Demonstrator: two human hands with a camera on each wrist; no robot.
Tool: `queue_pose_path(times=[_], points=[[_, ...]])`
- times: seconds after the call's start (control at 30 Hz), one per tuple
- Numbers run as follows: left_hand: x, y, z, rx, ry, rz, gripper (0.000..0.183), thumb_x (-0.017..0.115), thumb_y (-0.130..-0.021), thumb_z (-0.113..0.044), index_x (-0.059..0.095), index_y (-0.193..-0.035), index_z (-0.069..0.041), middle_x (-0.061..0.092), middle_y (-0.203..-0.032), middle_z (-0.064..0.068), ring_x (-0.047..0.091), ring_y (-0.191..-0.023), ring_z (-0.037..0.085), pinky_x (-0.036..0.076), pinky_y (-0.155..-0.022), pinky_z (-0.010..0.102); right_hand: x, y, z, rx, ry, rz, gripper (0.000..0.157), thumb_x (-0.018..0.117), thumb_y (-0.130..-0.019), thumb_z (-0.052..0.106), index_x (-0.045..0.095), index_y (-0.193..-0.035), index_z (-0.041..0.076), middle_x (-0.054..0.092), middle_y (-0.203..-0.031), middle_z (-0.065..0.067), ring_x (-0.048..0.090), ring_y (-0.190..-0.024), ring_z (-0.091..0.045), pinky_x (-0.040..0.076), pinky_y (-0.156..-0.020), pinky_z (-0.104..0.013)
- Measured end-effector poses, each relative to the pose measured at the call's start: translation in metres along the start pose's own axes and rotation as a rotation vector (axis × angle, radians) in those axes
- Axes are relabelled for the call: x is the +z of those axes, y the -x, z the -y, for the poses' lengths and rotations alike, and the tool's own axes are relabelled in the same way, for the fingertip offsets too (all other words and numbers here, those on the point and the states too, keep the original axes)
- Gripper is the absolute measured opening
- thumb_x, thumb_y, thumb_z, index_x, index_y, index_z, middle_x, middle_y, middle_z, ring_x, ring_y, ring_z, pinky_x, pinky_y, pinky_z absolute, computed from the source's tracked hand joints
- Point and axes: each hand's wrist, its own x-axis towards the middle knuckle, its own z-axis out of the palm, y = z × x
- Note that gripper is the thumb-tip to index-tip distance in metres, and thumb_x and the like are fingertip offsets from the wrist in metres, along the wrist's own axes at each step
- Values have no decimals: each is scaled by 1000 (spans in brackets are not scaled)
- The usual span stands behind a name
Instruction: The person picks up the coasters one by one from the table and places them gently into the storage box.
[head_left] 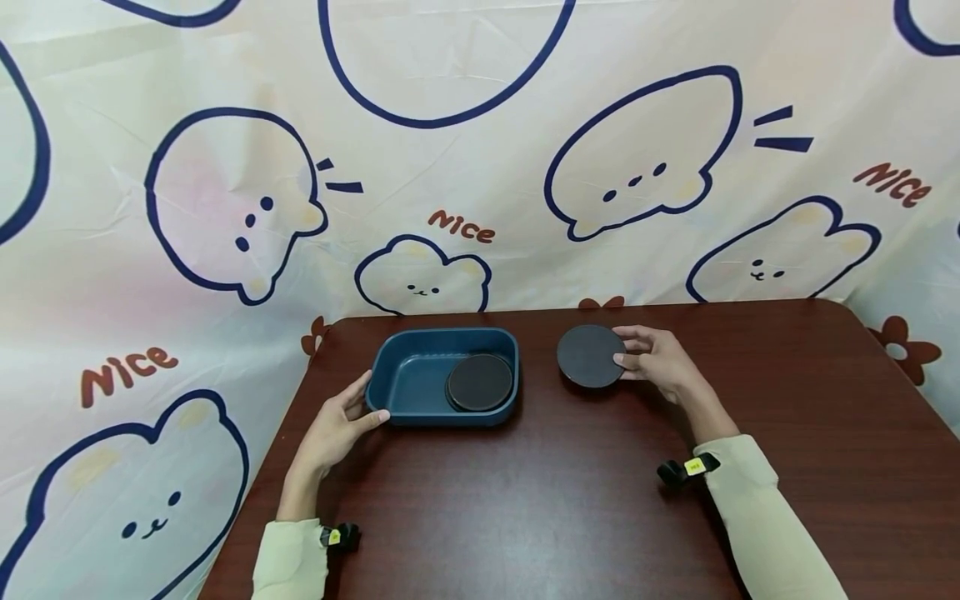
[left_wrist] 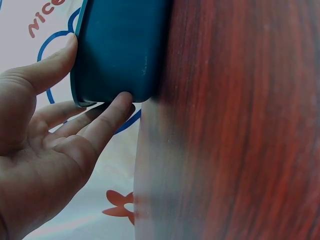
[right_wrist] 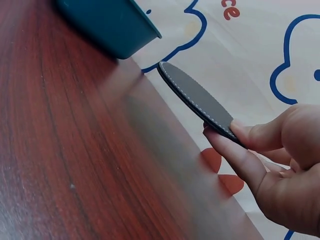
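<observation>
A dark blue rectangular tub [head_left: 420, 419] sits at the far left of the table. My left hand [head_left: 335, 429] holds its near left corner, the thumb at the rim and the fingers [left_wrist: 112, 117] against the end wall. Inside the tub, at its right end, lie round black coasters [head_left: 480, 382], one on another. To the right of the tub, my right hand [head_left: 656, 360] pinches another round coaster [head_left: 591, 356] by its right edge. In the right wrist view this coaster [right_wrist: 197, 95] shows pale stitching round its rim and is held tilted above the table.
The dark red-brown wooden table [head_left: 562, 500] has its back edge just behind the tub and coaster. A pale cloth [head_left: 450, 183] with blue cartoon outlines hangs behind and at the sides. Small black cameras [head_left: 686, 469] are strapped at both wrists.
</observation>
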Motion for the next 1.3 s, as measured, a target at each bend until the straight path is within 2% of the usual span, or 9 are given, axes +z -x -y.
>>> queue_pose_path(times=[0.43, 0.67, 0.83, 1.13, 1.3], points=[[2, 0, 0, -12, -3, 5, 86, 73, -105, -22, 21, -173, -14, 36, -172, 23, 50, -151, 42, 55, -111, 47, 4, 5, 2, 26, -37, 9, 59, 62, -108, 3, 41, -162, -1, 56, -145, -33, 75, -88, -6, 65, -83, -26], [1, -1, 2, -19, -3, -6, 84, 71, -105, -18, 22, -173, -14, 38, -171, 24, 51, -150, 41, 54, -112, 47, 4, 8, 2, 41, -74, 24, 60, 61, -108, 3, 40, -163, -2, 54, -147, -34, 75, -90, -6, 64, -83, -24], [1, -1, 3, -15, -4, -2, 84, 71, -106, -18, 21, -173, -14, 36, -172, 24, 50, -151, 42, 55, -111, 45, 4, 11, 3, 61, -95, 31, 60, 62, -107, 3, 40, -163, -1, 55, -146, -32, 76, -91, -6, 65, -85, -26], [1, -1, 3, -13, -9, -5, 84, 71, -105, -18, 22, -173, -15, 37, -172, 23, 52, -150, 42, 55, -111, 48, 6, 16, 5, 73, -152, 44, 61, 64, -107, 5, 40, -163, -1, 62, -137, -21, 77, -92, -6, 64, -89, -28], [2, -2, 3, -11, -15, -10, 83, 71, -106, -19, 22, -173, -15, 37, -172, 23, 52, -150, 41, 54, -112, 50, 6, 19, 4, 79, -177, 44, 62, 63, -108, 6, 39, -164, 0, 61, -137, -20, 77, -94, -6, 64, -91, -28]])
